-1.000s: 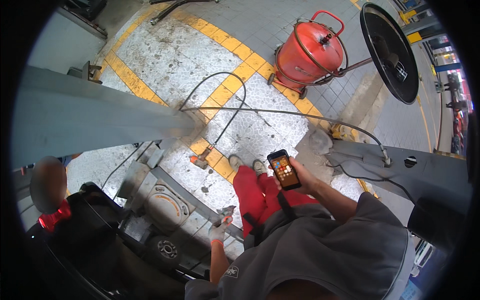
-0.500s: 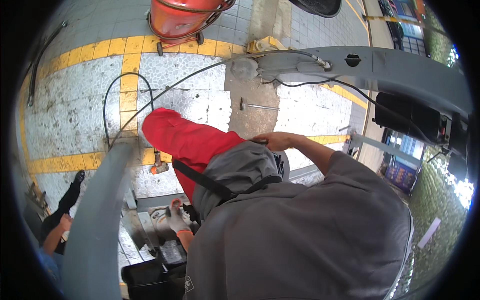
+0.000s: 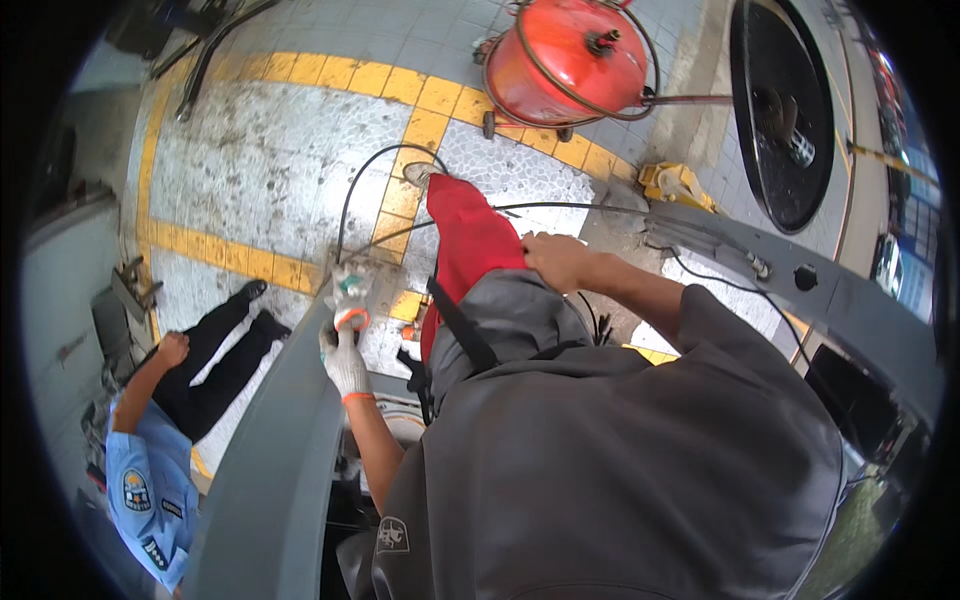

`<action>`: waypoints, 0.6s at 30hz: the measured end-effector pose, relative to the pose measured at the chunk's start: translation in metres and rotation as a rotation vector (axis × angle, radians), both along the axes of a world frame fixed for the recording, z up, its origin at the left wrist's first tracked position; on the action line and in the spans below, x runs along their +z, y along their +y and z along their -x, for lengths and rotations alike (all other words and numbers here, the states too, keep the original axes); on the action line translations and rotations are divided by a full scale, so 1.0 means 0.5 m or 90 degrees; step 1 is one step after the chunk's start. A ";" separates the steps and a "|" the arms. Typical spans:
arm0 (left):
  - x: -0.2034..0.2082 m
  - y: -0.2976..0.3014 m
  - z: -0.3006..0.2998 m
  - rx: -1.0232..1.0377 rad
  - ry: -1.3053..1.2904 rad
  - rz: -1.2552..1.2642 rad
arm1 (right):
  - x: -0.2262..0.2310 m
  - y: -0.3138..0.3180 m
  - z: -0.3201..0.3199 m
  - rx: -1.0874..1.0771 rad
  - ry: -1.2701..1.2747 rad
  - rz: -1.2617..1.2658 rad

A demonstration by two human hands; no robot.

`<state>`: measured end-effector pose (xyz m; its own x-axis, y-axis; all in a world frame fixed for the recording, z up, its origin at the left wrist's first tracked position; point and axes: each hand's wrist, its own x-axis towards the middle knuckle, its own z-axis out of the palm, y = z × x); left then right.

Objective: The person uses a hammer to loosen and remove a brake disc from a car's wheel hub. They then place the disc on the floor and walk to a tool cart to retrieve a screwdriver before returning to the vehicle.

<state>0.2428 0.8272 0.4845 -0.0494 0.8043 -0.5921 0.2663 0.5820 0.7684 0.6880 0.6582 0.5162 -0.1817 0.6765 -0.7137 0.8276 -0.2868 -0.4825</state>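
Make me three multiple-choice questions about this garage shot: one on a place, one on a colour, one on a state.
1. Where does the right hand rest?
A. on the red trouser leg
B. on a yellow floor line
C. on a car door

2. What colour is the wheeled tank?
A. blue
B. red
C. green

3. The left hand is:
A. bare
B. gloved
C. out of view

Answers: 1 A, it lies at the top of the thigh. 2 B, its round body is red. 3 B, a pale glove with an orange cuff covers it.

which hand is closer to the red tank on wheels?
Right. The bare right hand rests at the hip, below the red tank. The gloved left hand sits lower and further left, on the grey panel.
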 end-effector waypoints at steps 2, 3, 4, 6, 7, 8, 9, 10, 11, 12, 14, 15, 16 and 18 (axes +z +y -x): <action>0.038 0.016 -0.026 0.030 -0.084 -0.039 | -0.009 0.056 -0.017 -0.081 0.054 -0.007; 0.057 0.021 -0.040 0.027 -0.048 -0.049 | -0.004 0.064 -0.012 -0.110 0.114 -0.037; 0.079 0.014 -0.048 0.022 -0.007 -0.067 | 0.001 0.067 -0.005 -0.147 0.168 -0.079; 0.116 -0.018 -0.063 0.045 -0.050 -0.099 | 0.015 0.062 0.012 -0.149 0.243 -0.072; 0.133 -0.047 -0.066 0.047 -0.033 -0.104 | 0.030 0.049 0.024 -0.200 0.277 -0.072; 0.144 -0.066 -0.073 0.060 -0.044 -0.106 | 0.045 0.040 0.034 -0.223 0.314 -0.068; 0.160 -0.091 -0.072 0.041 -0.094 -0.113 | 0.066 0.026 0.048 -0.224 0.266 -0.115; 0.176 -0.125 -0.066 0.021 -0.109 -0.115 | 0.089 0.019 0.049 -0.119 0.156 -0.148; 0.191 -0.159 -0.063 0.025 -0.139 -0.074 | 0.109 0.013 0.064 0.036 0.038 -0.141; 0.203 -0.192 -0.067 0.020 -0.159 -0.056 | 0.139 0.010 0.058 0.091 -0.008 -0.011; 0.237 -0.252 -0.069 -0.019 -0.168 -0.050 | 0.186 -0.015 0.113 -0.034 -0.069 -0.249; 0.255 -0.277 -0.069 -0.117 -0.083 -0.114 | 0.210 -0.025 0.137 -0.119 0.087 -0.274; 0.273 -0.301 -0.077 -0.233 0.038 -0.181 | 0.220 -0.030 0.176 -0.186 0.262 -0.230; 0.302 -0.363 -0.100 -0.283 -0.040 -0.208 | 0.239 -0.062 0.252 -0.217 0.450 -0.117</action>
